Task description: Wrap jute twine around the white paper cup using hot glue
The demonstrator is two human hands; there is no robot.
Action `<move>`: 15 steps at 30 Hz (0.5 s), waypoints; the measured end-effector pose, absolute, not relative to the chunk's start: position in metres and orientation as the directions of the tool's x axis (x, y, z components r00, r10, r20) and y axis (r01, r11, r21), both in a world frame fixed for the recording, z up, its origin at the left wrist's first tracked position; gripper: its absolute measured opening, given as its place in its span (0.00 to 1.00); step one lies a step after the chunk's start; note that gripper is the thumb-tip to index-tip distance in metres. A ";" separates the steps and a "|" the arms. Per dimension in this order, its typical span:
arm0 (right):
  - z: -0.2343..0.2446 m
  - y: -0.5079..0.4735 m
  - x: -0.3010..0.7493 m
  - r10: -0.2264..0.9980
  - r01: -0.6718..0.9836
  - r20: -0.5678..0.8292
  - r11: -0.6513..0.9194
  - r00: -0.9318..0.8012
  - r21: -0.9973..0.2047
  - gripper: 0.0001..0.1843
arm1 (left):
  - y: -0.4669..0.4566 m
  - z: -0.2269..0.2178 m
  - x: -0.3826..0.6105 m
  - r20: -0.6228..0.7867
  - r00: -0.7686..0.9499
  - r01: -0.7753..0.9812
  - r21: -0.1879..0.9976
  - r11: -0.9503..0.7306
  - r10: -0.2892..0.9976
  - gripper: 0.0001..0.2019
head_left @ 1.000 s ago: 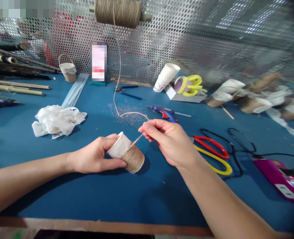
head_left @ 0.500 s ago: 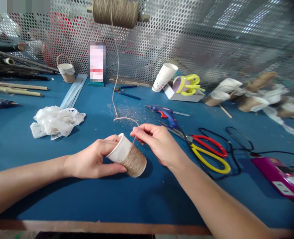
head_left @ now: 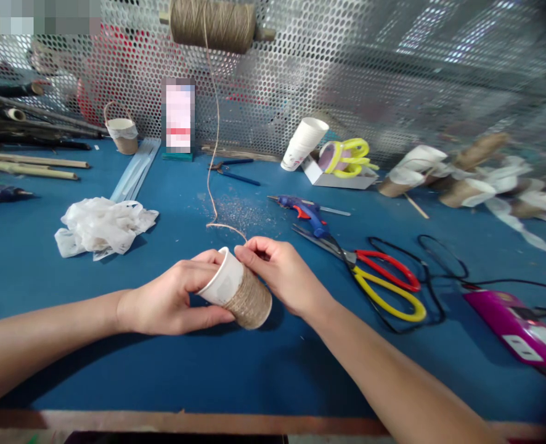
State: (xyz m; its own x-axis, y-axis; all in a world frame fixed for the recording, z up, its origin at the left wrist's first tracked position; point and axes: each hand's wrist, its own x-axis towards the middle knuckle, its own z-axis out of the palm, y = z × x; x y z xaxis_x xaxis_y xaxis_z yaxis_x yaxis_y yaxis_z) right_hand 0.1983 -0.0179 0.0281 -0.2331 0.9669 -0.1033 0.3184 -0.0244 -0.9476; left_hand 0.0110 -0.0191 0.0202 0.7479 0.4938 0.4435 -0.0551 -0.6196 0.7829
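Observation:
A white paper cup (head_left: 212,287) lies tilted in my left hand (head_left: 171,296), fingers inside its mouth and thumb along the outer wall. Brown twine is wound closely round the cup's lower part (head_left: 252,302). My right hand (head_left: 277,268) is closed at the cup's far side, pinching the loose twine (head_left: 227,226) where it meets the winding; the fingertips are partly hidden. From there the strand runs over the table and up to a large twine spool (head_left: 212,24) on a rod at the mesh wall.
To the right lie a blue glue gun (head_left: 303,209), scissors (head_left: 388,283) with red and yellow handles, and a purple power strip (head_left: 516,327) with black cords. Crumpled white ribbon (head_left: 106,225) sits at left. Pliers (head_left: 236,169) and stacked paper cups (head_left: 304,143) stand farther back.
My right hand has moved down and slightly left, closer against the cup, and the loose twine has shifted lower with it. My left hand keeps its hold on the cup.

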 end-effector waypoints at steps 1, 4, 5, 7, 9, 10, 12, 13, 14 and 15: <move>0.027 -0.018 0.198 0.966 0.325 -0.103 -0.021 -0.237 -0.945 0.18 | -0.019 0.020 0.011 0.446 0.746 -0.054 0.781 -0.623 0.494 0.03; 0.025 -0.020 0.197 0.962 0.358 -0.100 -0.003 -0.253 -0.934 0.18 | -0.018 0.019 0.011 0.451 0.743 -0.047 0.772 -0.633 0.495 0.03; 0.025 -0.020 0.197 0.960 0.373 -0.101 0.004 -0.260 -0.928 0.18 | -0.018 0.019 0.011 0.452 0.743 -0.045 0.769 -0.637 0.493 0.03; 0.025 -0.020 0.197 0.957 0.407 -0.103 0.018 -0.271 -0.913 0.18 | -0.018 0.019 0.012 0.455 0.744 -0.045 0.765 -0.642 0.490 0.02; 0.024 -0.019 0.198 0.957 0.441 -0.100 0.033 -0.273 -0.897 0.18 | -0.017 0.018 0.012 0.453 0.743 -0.043 0.767 -0.640 0.493 0.02; 0.024 -0.018 0.198 0.958 0.457 -0.094 0.041 -0.270 -0.889 0.18 | -0.017 0.018 0.012 0.449 0.741 -0.035 0.769 -0.639 0.500 0.02; 0.023 -0.016 0.199 0.963 0.491 -0.074 0.064 -0.257 -0.869 0.17 | -0.016 0.018 0.011 0.421 0.741 0.000 0.779 -0.627 0.524 0.01; 0.023 -0.015 0.199 0.967 0.510 -0.059 0.079 -0.248 -0.856 0.17 | -0.016 0.018 0.011 0.399 0.743 0.023 0.787 -0.616 0.537 0.01; 0.023 -0.015 0.199 0.971 0.531 -0.040 0.095 -0.237 -0.842 0.17 | -0.016 0.018 0.011 0.364 0.746 0.053 0.802 -0.595 0.558 0.03; 0.023 -0.015 0.199 0.974 0.554 -0.016 0.113 -0.224 -0.825 0.16 | -0.016 0.019 0.011 0.317 0.747 0.086 0.825 -0.558 0.584 0.05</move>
